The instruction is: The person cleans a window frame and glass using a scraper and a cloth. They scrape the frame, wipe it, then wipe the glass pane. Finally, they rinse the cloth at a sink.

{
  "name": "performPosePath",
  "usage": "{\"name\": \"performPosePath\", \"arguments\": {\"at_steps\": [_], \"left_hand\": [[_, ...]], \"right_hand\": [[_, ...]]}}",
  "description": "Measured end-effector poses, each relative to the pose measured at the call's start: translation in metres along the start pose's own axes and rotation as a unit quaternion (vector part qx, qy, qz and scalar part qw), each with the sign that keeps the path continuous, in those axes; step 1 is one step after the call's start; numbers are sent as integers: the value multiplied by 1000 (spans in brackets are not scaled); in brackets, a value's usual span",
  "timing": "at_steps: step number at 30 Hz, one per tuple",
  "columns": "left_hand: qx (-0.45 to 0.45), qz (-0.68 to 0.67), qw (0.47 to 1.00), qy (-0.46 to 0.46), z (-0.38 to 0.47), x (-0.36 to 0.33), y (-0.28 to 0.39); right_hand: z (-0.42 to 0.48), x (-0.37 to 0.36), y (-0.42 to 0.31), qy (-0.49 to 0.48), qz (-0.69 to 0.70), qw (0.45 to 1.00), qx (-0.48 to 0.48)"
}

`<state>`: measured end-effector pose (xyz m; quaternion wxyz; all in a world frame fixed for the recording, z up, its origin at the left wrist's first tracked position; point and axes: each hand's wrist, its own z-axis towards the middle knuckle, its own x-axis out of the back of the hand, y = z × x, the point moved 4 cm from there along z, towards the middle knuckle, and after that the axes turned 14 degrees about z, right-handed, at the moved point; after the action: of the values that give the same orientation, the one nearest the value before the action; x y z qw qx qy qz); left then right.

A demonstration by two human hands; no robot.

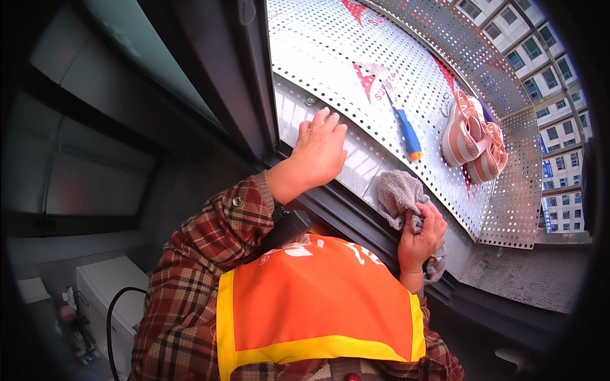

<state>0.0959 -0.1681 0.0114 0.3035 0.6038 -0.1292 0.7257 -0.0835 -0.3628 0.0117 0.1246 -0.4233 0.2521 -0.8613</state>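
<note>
My right hand [421,238] grips a crumpled grey cloth [400,193] on the light ledge outside the dark window frame. Part of another piece of cloth [434,269] shows beside my right wrist; whether it is the same cloth I cannot tell. My left hand [320,150] is palm down over the ledge [355,169], fingers slightly apart and holding nothing. Its fingertips lie close to the edge of a perforated metal sheet [329,62]. On that sheet rests a scraper [407,131] with a blue handle and orange end, its thin blade pointing away from me.
A pair of pink and white Nike shoes [472,135] stands on the sheet at the right. A perforated metal panel [512,190] and bars [555,97] enclose the outer side. The dark window frame [214,62] rises at left. Indoors, a white cabinet [107,295] stands behind a black cable [110,319].
</note>
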Motion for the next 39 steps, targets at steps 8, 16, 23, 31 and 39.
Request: {"name": "performPosePath", "arguments": {"at_steps": [8, 16, 23, 31, 39], "left_hand": [[-1, -296, 946, -135, -69, 57, -25], [144, -375, 893, -205, -121, 65, -71], [129, -372, 884, -251, -138, 53, -66], [174, -388, 869, -253, -155, 47, -79], [145, -407, 863, -262, -153, 35, -81]], "right_hand": [[4, 2, -4, -11, 6, 1000, 8], [82, 7, -57, -83, 212, 973, 33], [177, -153, -158, -233, 289, 916, 154], [163, -261, -186, -515, 22, 828, 221], [101, -113, -63, -537, 95, 829, 123]]}}
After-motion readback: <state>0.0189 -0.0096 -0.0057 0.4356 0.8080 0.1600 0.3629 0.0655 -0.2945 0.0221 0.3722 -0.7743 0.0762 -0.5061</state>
